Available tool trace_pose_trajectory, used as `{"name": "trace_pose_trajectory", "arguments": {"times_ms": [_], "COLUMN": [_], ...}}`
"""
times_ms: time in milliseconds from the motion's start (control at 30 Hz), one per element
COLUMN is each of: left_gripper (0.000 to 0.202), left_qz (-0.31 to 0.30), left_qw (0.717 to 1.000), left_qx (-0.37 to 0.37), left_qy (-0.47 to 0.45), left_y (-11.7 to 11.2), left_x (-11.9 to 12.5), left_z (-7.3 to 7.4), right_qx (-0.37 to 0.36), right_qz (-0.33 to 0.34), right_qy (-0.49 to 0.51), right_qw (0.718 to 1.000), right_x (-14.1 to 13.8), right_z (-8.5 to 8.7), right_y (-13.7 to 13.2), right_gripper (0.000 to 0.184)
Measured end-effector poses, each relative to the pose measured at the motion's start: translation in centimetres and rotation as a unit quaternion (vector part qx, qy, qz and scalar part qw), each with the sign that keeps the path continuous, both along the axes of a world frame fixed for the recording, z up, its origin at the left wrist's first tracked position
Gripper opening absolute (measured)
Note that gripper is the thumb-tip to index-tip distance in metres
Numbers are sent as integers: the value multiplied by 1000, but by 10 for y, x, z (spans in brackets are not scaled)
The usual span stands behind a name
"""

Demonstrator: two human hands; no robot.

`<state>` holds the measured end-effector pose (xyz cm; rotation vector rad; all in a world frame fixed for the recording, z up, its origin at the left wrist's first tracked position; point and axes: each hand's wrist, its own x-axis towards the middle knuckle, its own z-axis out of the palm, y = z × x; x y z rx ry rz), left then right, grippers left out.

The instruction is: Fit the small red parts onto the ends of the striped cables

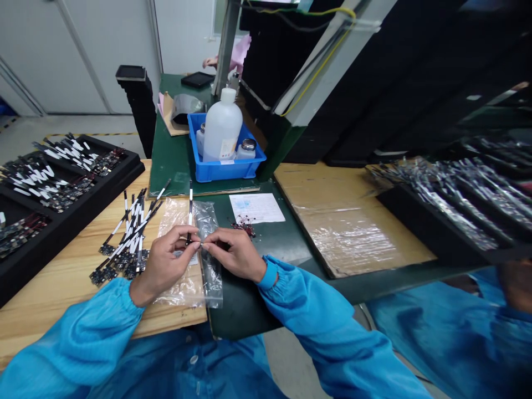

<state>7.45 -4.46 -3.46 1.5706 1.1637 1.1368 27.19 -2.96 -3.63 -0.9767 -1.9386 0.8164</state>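
We held a slim black-and-white strip [190,209] upright in front of us, its lower end between our two hands. Our left hand [166,265] pinched it between thumb and fingertips; our right hand [236,254] met it there, thumb and forefinger closed on a tiny dark part [202,244], too small to name. Beneath the hands lay clear plastic bags [174,291], across the join between a pale wooden board [50,293] and a dark green tabletop [243,310]. Just left of our left hand sat a loose heap of similar strips [137,230] with small circuit boards; farther left stood a black tray [66,227] full of more. Just beyond our right hand were small dark-red pieces [244,226] and a paper sheet [270,208]. Ahead of both hands, a blue bin [226,170] held a white bottle [224,122]. Well to our right, a co-worker's blue sleeve [436,327] showed; pale panels [112,44] closed off the room's far left.
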Motion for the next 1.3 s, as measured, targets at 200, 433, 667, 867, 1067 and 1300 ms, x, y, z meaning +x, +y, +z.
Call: {"name": "trace_pose_trajectory", "arguments": {"times_ms": [200,433,667,867,1067,1300], "left_gripper": [28,73,19,16,20,34], "left_qz": [-17,1,-69,-62,-70,-21], "left_qw": [997,996,991,993,983,979], "left_qx": [71,-52,-99,-86,-139,-176], "left_qy": [38,-66,-57,-54,-94,-101], "left_y": [-2,4,8,6,8,9], "left_x": [-2,-2,-3,-3,-2,-1], "left_z": [-3,2,9,8,8,11], "right_qx": [-68,-98,-101,-67,5,127], "right_qz": [7,10,31,30,6,-96], "right_qy": [28,53,54,39,18,28], "right_qw": [997,994,993,997,1000,987], "right_x": [-1,1,4,5,4,6], "right_z": [3,7,9,11,9,10], "right_y": [-1,0,1,2,2,4], "right_gripper": [15,16,17,17,11,31]}}
